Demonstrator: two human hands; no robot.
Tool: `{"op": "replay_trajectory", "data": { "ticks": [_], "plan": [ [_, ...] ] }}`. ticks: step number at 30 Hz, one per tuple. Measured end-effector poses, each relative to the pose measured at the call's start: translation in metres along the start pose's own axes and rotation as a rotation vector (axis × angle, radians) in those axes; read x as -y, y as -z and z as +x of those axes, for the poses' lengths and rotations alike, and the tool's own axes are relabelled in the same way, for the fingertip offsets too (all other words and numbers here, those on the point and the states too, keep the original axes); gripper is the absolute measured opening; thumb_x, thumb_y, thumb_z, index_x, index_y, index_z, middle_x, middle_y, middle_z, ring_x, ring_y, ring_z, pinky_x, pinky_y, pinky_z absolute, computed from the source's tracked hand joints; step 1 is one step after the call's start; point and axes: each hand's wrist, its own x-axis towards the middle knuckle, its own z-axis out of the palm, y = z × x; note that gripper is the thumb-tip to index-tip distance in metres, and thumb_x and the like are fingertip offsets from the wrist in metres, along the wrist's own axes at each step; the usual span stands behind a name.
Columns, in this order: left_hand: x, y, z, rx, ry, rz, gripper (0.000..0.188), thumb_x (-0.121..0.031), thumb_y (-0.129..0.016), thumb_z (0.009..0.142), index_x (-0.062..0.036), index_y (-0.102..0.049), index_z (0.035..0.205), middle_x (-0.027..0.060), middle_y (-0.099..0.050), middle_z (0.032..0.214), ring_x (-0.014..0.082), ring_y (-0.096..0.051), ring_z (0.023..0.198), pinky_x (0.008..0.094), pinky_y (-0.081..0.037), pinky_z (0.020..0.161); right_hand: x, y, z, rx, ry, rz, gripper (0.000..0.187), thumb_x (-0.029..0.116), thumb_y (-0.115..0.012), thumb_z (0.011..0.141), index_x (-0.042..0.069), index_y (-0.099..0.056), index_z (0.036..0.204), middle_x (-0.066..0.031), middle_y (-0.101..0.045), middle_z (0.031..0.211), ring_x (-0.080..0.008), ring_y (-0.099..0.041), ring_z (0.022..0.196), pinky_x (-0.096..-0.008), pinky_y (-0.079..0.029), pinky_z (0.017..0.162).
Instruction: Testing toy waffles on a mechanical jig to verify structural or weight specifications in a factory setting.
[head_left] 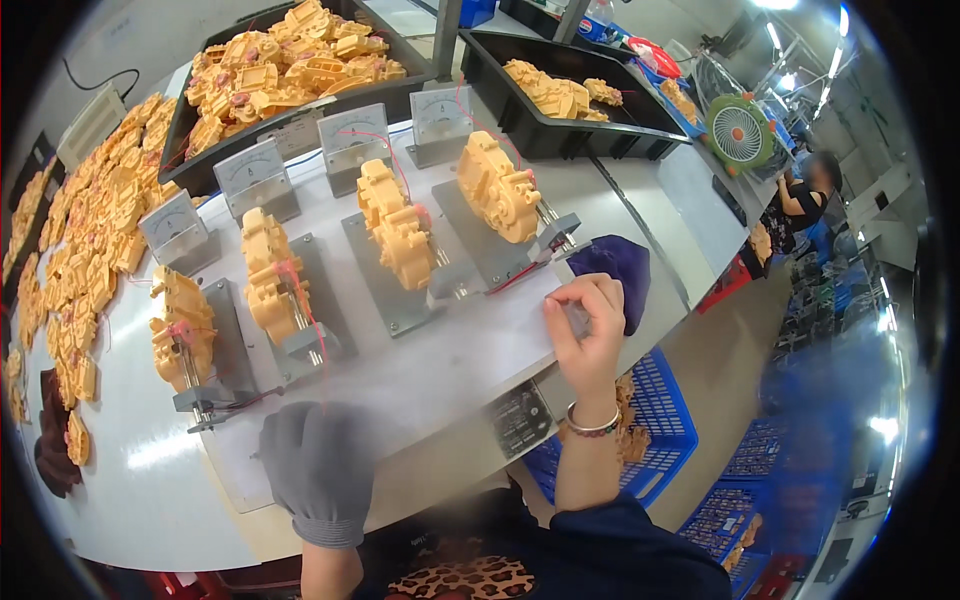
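My left hand point(318, 465), in a grey glove, is over the table's near edge, below the yellow plastic gearbox housings. Motion smears its fingers, so its grip cannot be told. My bare right hand point(590, 325), with bracelets at the wrist, is closed with thumb and forefinger curled together; anything between them is too small to make out. Right behind it lies a dark purple cloth point(625, 265). The nearest gearbox housing point(497, 190) sits on a grey metal fixture point(555, 238). Several more fixtures in the row carry housings, such as the leftmost housing point(182, 325), with thin red wires.
Panel meters point(252, 178) on stands line the back of the fixtures. Black trays point(575, 135) of housings stand behind, and loose housings point(95, 270) cover the table's left side. A blue basket point(665, 430) is below the right edge. Far right are a green fan point(738, 135) and a person point(803, 200).
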Motion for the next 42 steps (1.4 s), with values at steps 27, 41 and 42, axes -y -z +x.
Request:
{"op": "replay_trajectory", "data": {
  "ticks": [27,41,42],
  "plan": [
    [0.065,0.04,-0.037,-0.126,0.183,-0.062,0.012,0.005,-0.063,0.076,0.0012,-0.052,0.077,0.0094,-0.046,0.079,0.0229,-0.048,0.073,0.0334,-0.041,0.066,0.131,-0.05,-0.008,0.527,0.126,0.804,0.009,0.008,-0.066,0.081,0.005,-0.058,0.08,-0.0062,-0.052,0.069,-0.0213,-0.051,0.064,-0.0343,-0.042,0.061],
    [0.067,0.06,-0.026,0.039,0.322,-0.233,0.01,0.005,-0.056,0.082,0.0047,-0.061,0.091,0.0088,-0.056,0.084,0.0173,-0.054,0.074,0.028,-0.043,0.066,0.127,-0.049,-0.01,0.629,0.075,0.726,0.011,0.012,-0.068,0.083,0.005,-0.06,0.084,-0.0074,-0.057,0.075,-0.0224,-0.056,0.069,-0.0346,-0.045,0.064],
    [0.068,0.06,-0.025,0.041,0.323,-0.231,0.01,0.005,-0.056,0.082,0.0047,-0.061,0.091,0.0088,-0.056,0.084,0.0173,-0.054,0.074,0.028,-0.043,0.066,0.126,-0.048,-0.01,0.655,0.075,0.684,0.011,0.012,-0.07,0.081,0.006,-0.064,0.087,-0.008,-0.062,0.08,-0.0231,-0.06,0.073,-0.0339,-0.048,0.068]
  ]
}}
